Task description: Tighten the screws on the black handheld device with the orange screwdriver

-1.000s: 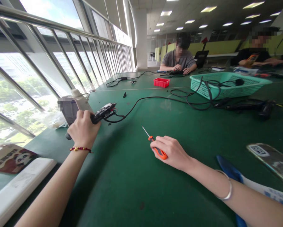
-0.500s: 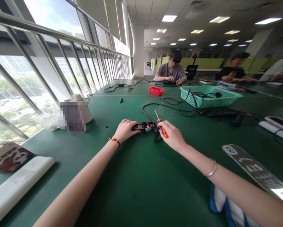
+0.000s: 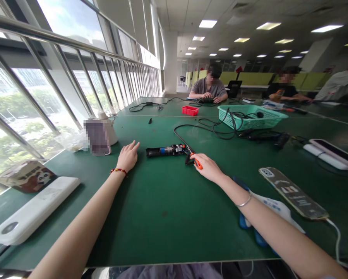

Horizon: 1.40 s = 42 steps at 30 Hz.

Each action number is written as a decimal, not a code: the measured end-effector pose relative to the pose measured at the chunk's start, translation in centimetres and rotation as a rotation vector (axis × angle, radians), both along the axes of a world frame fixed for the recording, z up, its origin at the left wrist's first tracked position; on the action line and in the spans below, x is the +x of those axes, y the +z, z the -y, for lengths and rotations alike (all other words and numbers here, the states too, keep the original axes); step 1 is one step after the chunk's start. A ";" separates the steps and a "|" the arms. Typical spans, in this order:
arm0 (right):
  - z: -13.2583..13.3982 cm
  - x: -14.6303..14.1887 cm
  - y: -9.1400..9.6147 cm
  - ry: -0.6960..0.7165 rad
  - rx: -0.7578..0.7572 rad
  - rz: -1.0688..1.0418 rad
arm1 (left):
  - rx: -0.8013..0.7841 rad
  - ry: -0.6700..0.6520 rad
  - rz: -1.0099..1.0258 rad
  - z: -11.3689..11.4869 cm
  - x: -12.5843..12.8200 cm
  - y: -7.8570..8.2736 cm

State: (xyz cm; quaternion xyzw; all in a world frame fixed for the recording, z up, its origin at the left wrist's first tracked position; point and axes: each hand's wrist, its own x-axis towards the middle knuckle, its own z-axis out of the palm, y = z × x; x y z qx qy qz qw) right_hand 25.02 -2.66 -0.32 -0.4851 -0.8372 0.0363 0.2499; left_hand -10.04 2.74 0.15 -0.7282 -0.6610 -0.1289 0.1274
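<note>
Between the hands: corded device [image 3: 165, 150], likely light and rigid.
Left hand [image 3: 128, 156] splayed empty, right hand [image 3: 209, 169] gripping screwdriver [image 3: 198, 163]; grasp black barrel, not wiring.

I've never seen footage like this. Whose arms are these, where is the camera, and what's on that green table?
No machine here: a person wears a camera on the head, so the single picture looks forward and down at their own two arms. The left hand lies open on the green table, holding nothing. The right hand grips an orange screwdriver beside a black corded device. Farther off lie a teal basket of cables and a red tray. Other people sit at the far end.
</note>
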 end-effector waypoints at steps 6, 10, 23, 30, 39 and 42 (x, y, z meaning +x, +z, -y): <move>0.0 0.3 0.1 0.018 -0.008 0.028 | -0.073 0.074 0.012 0.3 0.7 0.2; -0.1 0.4 0.0 0.021 0.001 0.028 | -0.069 0.142 -0.003 2.1 1.2 0.6; 0.6 0.0 0.4 0.117 0.090 0.047 | -0.177 0.178 -0.197 6.2 6.1 2.1; 1.8 -1.5 0.9 0.109 0.168 0.061 | -0.186 0.086 -0.221 7.8 8.1 2.4; 2.8 -2.3 1.1 0.126 0.287 0.054 | -0.177 -0.251 -0.263 9.1 11.0 2.2; 3.1 -2.5 1.1 0.100 0.347 0.074 | -0.163 -0.383 -0.275 9.3 11.5 1.9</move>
